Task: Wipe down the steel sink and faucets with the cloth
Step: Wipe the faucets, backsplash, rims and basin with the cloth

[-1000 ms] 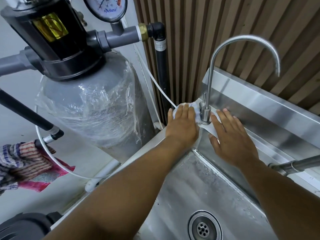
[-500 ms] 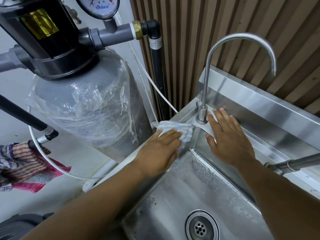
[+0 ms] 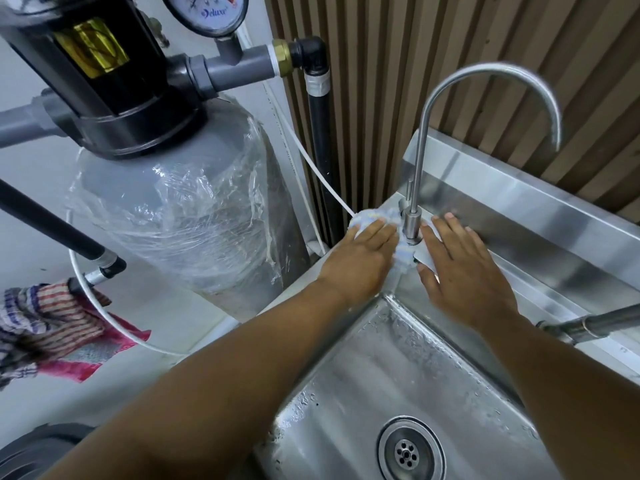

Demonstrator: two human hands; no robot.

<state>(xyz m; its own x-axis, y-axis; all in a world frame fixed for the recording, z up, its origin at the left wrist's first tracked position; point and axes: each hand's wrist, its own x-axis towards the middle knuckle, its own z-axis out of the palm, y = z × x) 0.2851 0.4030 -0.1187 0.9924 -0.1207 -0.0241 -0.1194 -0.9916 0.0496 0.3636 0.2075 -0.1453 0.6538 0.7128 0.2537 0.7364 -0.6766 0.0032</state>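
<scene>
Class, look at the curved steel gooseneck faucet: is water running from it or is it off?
Off. No stream falls from the spout of the curved steel gooseneck faucet; only scattered droplets lie in the steel sink basin.

A grey water filter tank [image 3: 194, 216] wrapped in clear plastic stands beside a brown slatted wall [image 3: 398, 81]; a pressure gauge [image 3: 207, 12] sits above it, striped rags [image 3: 52, 323] lower left.

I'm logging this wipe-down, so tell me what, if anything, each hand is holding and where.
The left hand presses flat on the cloth beside the faucet base, not gripping it. The right hand rests open on the sink ledge, holding nothing.
</scene>
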